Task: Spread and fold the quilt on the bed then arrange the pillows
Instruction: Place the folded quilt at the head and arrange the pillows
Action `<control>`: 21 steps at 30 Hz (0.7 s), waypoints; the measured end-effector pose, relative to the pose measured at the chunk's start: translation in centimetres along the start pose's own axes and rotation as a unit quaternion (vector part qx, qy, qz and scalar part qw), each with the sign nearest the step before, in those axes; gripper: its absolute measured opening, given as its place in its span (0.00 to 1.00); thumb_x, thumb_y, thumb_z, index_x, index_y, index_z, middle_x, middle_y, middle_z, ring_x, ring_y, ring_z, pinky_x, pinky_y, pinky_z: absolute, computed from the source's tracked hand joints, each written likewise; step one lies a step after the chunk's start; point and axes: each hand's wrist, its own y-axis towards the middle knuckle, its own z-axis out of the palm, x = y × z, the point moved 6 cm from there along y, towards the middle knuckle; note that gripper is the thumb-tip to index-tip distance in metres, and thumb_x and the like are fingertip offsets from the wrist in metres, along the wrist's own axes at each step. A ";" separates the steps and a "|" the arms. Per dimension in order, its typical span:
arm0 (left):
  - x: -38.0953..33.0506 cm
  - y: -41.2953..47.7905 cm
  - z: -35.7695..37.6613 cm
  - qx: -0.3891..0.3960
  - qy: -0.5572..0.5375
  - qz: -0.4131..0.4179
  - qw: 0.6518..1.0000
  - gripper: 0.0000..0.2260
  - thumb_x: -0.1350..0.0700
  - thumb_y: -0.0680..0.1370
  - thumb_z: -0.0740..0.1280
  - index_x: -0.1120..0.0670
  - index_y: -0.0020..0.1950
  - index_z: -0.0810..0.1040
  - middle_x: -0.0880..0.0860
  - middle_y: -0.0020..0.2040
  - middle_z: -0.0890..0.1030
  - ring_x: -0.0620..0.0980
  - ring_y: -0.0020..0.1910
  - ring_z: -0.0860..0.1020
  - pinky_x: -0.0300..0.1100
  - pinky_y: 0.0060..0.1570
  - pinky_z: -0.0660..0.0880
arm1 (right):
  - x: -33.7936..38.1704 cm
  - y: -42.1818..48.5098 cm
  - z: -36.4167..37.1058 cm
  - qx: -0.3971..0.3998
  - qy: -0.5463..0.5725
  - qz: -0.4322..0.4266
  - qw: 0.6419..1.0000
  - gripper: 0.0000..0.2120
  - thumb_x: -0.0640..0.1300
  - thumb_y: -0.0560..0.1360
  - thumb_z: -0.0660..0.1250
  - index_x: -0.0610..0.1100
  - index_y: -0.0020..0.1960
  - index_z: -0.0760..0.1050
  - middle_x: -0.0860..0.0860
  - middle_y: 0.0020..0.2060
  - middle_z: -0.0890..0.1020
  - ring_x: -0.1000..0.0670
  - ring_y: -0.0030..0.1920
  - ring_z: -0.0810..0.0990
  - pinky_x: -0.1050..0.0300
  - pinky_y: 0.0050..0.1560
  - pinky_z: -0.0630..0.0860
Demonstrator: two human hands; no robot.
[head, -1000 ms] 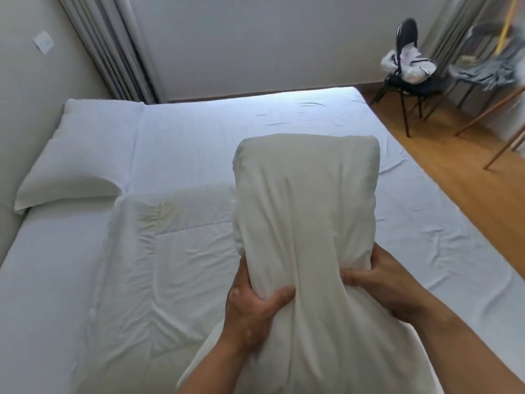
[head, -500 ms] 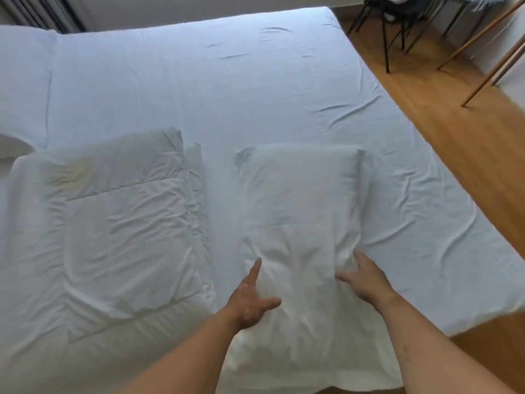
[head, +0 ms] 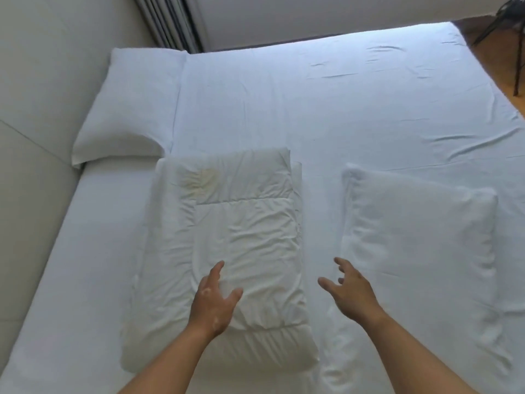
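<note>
Both arms are stretched out in front, bare. The left forearm (head: 170, 356) angles up from the bottom edge and the right forearm (head: 426, 351) comes in from the lower right. The left hand (head: 216, 298) is palm down, fingers straight and close together, thumb swung wide to the right. The right hand (head: 349, 292) sits level with it, a clear gap between them, with fingers splayed and loosely bent and the thumb pointing left. Neither hand grips anything.

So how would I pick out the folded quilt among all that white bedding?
Start at the white bed and look between the pillow in the far left corner and the pillow on the right. The folded quilt is the layered, stitched rectangle there, creamier than either, with a yellowish stain near its far edge.
</note>
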 end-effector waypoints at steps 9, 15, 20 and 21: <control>10.8 15.0 -14.0 -0.096 0.112 -0.057 0.987 0.39 0.32 0.74 0.64 0.44 0.80 0.55 0.54 0.78 0.59 0.59 0.75 0.60 0.54 0.74 0.60 | 12.6 10.0 6.8 -0.052 0.038 -0.025 0.998 0.48 0.66 0.68 0.73 0.50 0.79 0.57 0.47 0.74 0.70 0.43 0.72 0.70 0.45 0.72 0.68; 13.7 21.9 -13.8 -0.030 0.008 -0.056 0.998 0.51 0.19 0.62 0.60 0.38 0.79 0.46 0.52 0.80 0.55 0.56 0.77 0.62 0.54 0.74 0.61 | 11.5 14.9 8.6 -0.050 0.082 0.007 0.995 0.55 0.70 0.58 0.79 0.52 0.77 0.60 0.53 0.68 0.74 0.46 0.66 0.75 0.49 0.65 0.71; 15.8 25.3 -12.6 0.006 -0.072 0.020 0.997 0.53 0.22 0.60 0.68 0.34 0.78 0.47 0.45 0.79 0.60 0.47 0.75 0.63 0.47 0.74 0.62 | 9.3 17.3 10.5 -0.003 0.169 -0.020 0.985 0.48 0.71 0.55 0.77 0.56 0.70 0.68 0.59 0.61 0.79 0.57 0.60 0.78 0.50 0.69 0.69; 16.5 25.9 -12.5 0.011 -0.084 0.028 0.996 0.52 0.23 0.60 0.69 0.32 0.78 0.48 0.43 0.79 0.60 0.45 0.75 0.63 0.47 0.74 0.62 | 9.0 17.5 11.0 0.000 0.181 -0.024 0.983 0.48 0.71 0.55 0.77 0.57 0.71 0.68 0.59 0.61 0.79 0.58 0.60 0.77 0.50 0.70 0.67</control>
